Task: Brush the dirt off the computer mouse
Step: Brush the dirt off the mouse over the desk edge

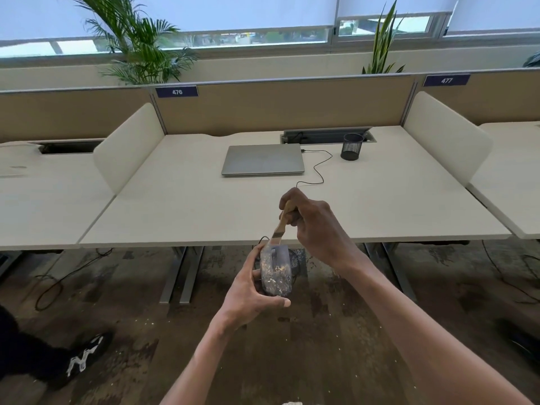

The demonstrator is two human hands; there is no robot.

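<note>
Reads "476" on the blue label (176, 92) atop the left divider panel (277, 109); apparently "477" on the right label (446, 80).

two bare forearms, left hand (253, 290) and right hand (314, 226), no sleeves, rings or watch

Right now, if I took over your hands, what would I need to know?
Left hand: holds the mouse in the air, in front of the desk edge, over the floor.
Right hand: grips the brush, bristles at the mouse's front end.
Done: hard to say; brushing looks under way.
Left: pale dirt flecks cover the mouse's top. Its cable runs to the laptop, so don't tug.
</note>
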